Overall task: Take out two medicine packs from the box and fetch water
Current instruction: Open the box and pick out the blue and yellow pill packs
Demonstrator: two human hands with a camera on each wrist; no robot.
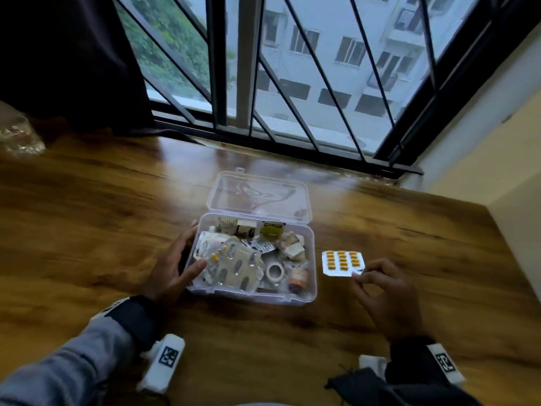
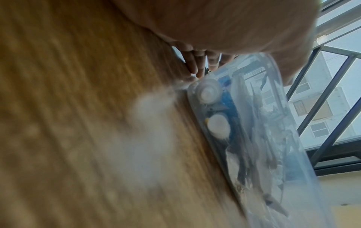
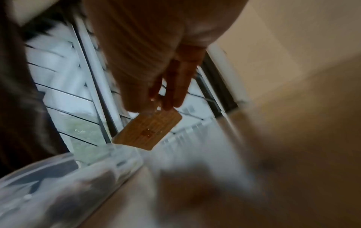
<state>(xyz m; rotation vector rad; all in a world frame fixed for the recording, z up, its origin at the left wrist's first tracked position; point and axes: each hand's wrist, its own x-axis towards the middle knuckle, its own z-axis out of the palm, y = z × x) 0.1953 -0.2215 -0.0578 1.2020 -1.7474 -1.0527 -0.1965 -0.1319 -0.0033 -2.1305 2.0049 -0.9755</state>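
A clear plastic box (image 1: 252, 298) stands open on the wooden table (image 1: 87, 215), its lid (image 1: 257, 194) laid back. Inside lie several blister packs (image 1: 234, 265), a tape roll (image 1: 274, 271) and small cartons (image 1: 246, 227). My left hand (image 1: 187, 250) grips the box's left wall, fingers outside and thumb over the rim. To the right of the box, my right hand (image 1: 360, 272) pinches the near corner of a blister pack of yellow pills (image 1: 342, 262). The right wrist view shows that pack (image 3: 150, 129) hanging from the fingertips (image 3: 171, 104) past the box (image 3: 58, 185). The left wrist view shows the box (image 2: 273, 138) beside my fingers (image 2: 195, 64).
A barred window (image 1: 263, 83) runs along the table's far edge, with a dark curtain (image 1: 67, 54) at the left. A crumpled clear bag (image 1: 20, 136) lies at the far left. A cream wall (image 1: 497, 171) bounds the table on the right.
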